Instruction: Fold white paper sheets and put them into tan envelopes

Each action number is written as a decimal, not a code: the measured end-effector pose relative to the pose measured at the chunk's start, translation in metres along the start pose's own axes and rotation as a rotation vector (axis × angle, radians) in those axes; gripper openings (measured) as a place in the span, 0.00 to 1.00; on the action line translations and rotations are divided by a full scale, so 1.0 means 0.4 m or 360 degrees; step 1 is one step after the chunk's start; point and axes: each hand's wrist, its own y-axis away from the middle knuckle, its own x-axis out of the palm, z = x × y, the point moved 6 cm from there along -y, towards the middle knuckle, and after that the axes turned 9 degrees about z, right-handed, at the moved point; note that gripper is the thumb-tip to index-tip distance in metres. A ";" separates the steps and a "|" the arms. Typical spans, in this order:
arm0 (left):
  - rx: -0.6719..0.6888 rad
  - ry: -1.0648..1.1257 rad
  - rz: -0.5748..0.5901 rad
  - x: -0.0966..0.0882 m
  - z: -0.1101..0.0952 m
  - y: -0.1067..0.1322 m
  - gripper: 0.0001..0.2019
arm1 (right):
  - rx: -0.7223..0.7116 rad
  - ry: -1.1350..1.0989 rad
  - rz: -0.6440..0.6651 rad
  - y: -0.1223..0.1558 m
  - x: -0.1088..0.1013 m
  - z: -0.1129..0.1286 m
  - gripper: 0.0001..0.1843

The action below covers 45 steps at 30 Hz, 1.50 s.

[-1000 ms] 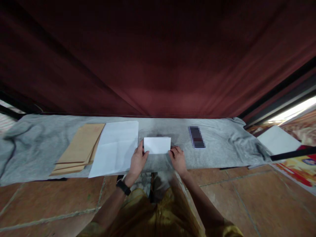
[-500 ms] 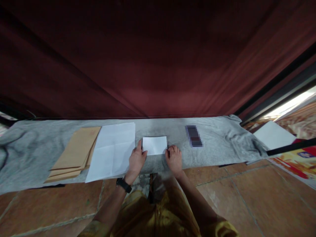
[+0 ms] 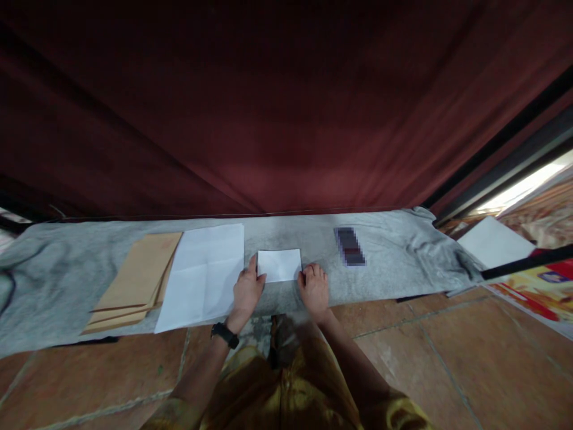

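Observation:
A small white folded sheet of paper [image 3: 279, 266] lies flat on the grey cloth between my hands. My left hand [image 3: 248, 292] grips its lower left corner, the thumb on the paper and the index finger along the left edge. At the lower right corner, my right hand [image 3: 314, 291] has its fingers curled and the thumb and index finger at the paper's edge; its fingertips are partly hidden. To the left of the folded sheet are large white sheets of paper [image 3: 208, 269] with fold creases, beside a stack of brown envelopes [image 3: 138, 272].
A grey cloth [image 3: 394, 257] covers the narrow table. On its right part lies a dark, pixelated rectangular object [image 3: 350, 246]. A dark red curtain [image 3: 277, 119] hangs along the back edge. Past the right end are a dark bar [image 3: 528, 266] and a colourful printed box or sheet [image 3: 546, 292].
The view has shifted very slightly. Both hands keep their places at the folded sheet, which still lies flat.

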 end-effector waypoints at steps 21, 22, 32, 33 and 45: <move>-0.0019 0.0059 0.0008 0.005 0.000 -0.003 0.32 | -0.0165 0.0087 -0.0032 0.007 -0.005 0.014 0.22; 0.0001 0.0038 -0.0017 0.002 -0.002 0.000 0.32 | -0.0167 0.0090 -0.0040 0.007 -0.007 0.015 0.22; 0.0846 -0.0373 -0.0423 0.088 -0.149 0.117 0.22 | -0.0113 0.0237 0.0146 0.002 -0.010 0.023 0.22; 0.0901 -0.0387 -0.0397 0.113 -0.162 0.124 0.23 | -0.0123 0.0237 0.0162 0.002 -0.008 0.022 0.22; 0.0843 -0.0502 -0.0352 0.175 -0.162 0.137 0.27 | -0.0294 0.0114 0.0241 -0.034 0.015 0.006 0.23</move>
